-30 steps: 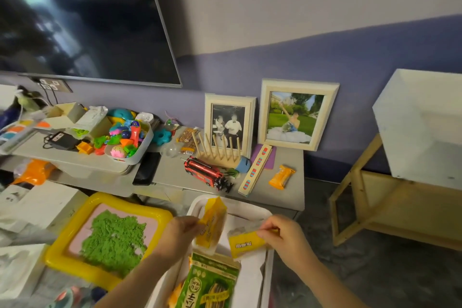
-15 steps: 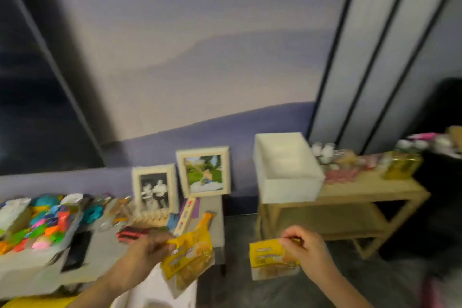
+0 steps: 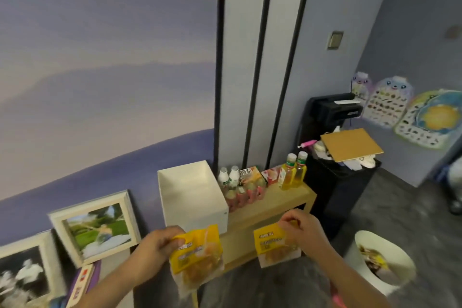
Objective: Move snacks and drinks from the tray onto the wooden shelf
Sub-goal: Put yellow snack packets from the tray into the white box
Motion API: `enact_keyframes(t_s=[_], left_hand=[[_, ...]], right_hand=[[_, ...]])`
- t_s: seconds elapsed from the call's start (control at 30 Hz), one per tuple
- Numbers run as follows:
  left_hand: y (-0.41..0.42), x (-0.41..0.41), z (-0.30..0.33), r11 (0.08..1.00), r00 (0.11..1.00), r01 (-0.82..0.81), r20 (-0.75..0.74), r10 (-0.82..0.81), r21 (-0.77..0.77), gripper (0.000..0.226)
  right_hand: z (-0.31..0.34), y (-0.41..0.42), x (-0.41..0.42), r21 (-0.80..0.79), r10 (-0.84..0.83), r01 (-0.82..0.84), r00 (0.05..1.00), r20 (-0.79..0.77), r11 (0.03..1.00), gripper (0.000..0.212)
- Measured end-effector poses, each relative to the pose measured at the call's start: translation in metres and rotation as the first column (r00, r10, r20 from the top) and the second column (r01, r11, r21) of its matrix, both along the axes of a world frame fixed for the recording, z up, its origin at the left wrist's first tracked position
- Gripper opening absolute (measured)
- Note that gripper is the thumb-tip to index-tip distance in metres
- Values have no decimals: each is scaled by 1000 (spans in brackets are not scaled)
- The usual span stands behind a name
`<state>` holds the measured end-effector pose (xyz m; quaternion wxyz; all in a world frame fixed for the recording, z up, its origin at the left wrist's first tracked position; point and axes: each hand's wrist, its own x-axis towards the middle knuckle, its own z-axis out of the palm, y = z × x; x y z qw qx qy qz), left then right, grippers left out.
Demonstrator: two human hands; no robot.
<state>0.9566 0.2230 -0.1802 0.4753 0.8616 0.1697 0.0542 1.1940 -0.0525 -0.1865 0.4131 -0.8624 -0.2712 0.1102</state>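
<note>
Two yellow snack packets hang in mid-air, one in each hand — the left hand (image 3: 156, 245) pinches the top edge of the larger packet (image 3: 196, 257), the right hand (image 3: 303, 231) pinches the top corner of the smaller packet (image 3: 275, 245), fingers closed tight on both; each packet dangles with its long axis roughly vertical. Ahead at about 12 o'clock stands the wooden shelf (image 3: 277, 201), its top running from about 10 o'clock near the left hand up toward 1 o'clock past the right; the right hand sits just in front of the shelf's front edge and looks the nearer of the two to bare wood, while the left hand hovers below the white open box (image 3: 190, 195) that fills the shelf's left end. Already on the top: two small white bottles (image 3: 228, 177), a row of pink cups (image 3: 246, 194), snack boxes behind them, and two yellow drink bottles (image 3: 293, 171) at the far right — so the free strip appears to be the front edge at 1 o'clock from the right hand, and the lower tier, partly hidden by the packets. Around it: a mountain mural on the wall; two framed photos (image 3: 98, 226) at 9 o'clock; a white waste bin (image 3: 382, 261) at 3 o'clock on grey floor; the tray is out of view.
</note>
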Motion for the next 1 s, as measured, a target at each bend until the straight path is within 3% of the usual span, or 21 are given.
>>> enact_keyframes(t_s=[0.17,0.3,0.4,0.63,0.83,1.0], left_hand=[[9,98,5,996,996,82,35,-83,35,9],[26,151,10,996,997,56,49,-59,69,14],[48,169,19,998,998,24,52,-27,57,9],[113,170,33,984,984,-164,77,159,63,20],[180,165,17,930,930,-366,31,365,20,12],[234,175,-10,907,906,-421,-48,420,-9,18]], right_hand=[[10,-3,65,38,-119,120,993,-11,992,12],[17,11,106,40,-112,112,994,-15,993,12],[23,40,130,20,-38,38,999,-3,999,14],[35,157,161,58,255,-267,953,162,962,18],[22,268,149,154,299,-311,949,97,938,4],[-11,323,141,106,375,-375,927,25,921,4]])
